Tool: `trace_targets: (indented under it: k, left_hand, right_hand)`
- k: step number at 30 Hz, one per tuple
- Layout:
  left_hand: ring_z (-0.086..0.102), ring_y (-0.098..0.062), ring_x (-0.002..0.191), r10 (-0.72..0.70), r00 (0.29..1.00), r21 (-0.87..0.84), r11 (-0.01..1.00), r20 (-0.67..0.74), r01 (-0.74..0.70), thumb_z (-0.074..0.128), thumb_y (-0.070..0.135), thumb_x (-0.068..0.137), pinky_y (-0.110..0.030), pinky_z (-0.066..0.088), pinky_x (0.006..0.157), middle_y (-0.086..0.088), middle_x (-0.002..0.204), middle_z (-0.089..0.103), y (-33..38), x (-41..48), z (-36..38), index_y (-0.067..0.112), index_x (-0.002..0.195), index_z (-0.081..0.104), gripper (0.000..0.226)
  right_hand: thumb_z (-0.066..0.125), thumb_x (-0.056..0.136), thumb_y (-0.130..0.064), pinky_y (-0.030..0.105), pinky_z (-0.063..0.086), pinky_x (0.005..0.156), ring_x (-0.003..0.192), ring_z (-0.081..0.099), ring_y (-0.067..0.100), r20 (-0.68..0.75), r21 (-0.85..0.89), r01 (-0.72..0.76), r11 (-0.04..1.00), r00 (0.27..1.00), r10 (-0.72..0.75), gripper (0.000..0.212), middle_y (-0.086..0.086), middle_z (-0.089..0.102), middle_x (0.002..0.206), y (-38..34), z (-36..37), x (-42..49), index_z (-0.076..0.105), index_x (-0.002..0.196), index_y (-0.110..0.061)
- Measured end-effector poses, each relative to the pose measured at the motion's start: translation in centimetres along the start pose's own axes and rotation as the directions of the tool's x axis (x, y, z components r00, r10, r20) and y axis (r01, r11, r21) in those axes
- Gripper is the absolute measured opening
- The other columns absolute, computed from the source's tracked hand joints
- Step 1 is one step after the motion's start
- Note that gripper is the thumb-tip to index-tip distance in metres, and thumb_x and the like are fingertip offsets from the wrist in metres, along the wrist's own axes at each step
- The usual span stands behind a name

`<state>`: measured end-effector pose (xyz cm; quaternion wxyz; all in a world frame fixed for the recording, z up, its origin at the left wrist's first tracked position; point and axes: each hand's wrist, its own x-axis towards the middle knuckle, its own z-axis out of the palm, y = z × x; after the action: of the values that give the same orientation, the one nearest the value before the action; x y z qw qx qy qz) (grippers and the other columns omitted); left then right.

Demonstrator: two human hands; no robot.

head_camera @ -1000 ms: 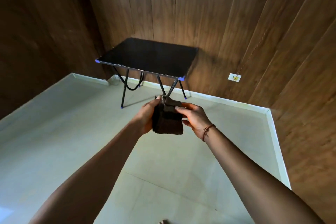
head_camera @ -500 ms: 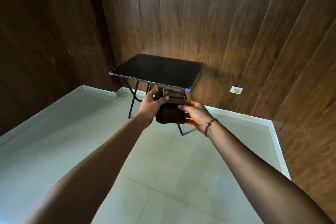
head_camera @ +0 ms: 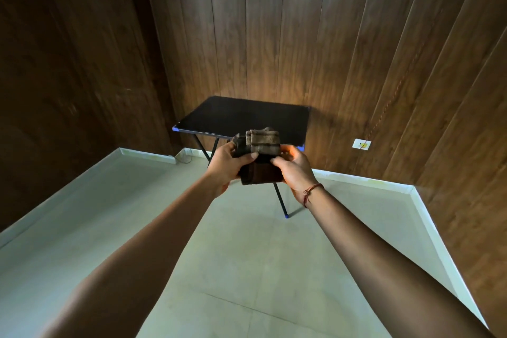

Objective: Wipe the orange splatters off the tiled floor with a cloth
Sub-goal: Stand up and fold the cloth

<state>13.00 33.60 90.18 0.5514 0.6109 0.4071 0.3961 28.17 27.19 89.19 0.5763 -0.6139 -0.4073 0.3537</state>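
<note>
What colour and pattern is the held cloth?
Dark brown cloth, with a lighter tan striped band on top; head view.

Dim warm room light, soft shadows, glow on wall panels (head_camera: 301, 85), wide-angle edge bowing.

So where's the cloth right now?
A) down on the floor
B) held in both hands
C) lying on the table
B: the left hand and the right hand both grip the folded cloth, up in the air in front of the table.
</note>
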Motion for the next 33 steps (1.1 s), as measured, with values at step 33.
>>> trace_targets:
  k: [33]
  left_hand:
    - [0.058, -0.026, 0.122, -0.220, 0.962, -0.444, 0.854, 0.164, 0.271, 0.063, 0.081, 0.062, -0.049, 0.046, 0.102, -0.007, 0.134, 0.060, -3.7, -1.4, -6.2, 0.021, 0.133, 0.057, 0.093]
  right_hand:
    - [0.056, 0.093, -0.023, 0.033, 0.050, 0.080, 0.105, 0.062, 0.026, 0.055, 0.445, -0.209, 0.871, 0.977, 0.207, 0.023, 0.012, 0.070, 0.104, -1.9, 4.8, -0.9, 0.067, 0.106, -0.008]
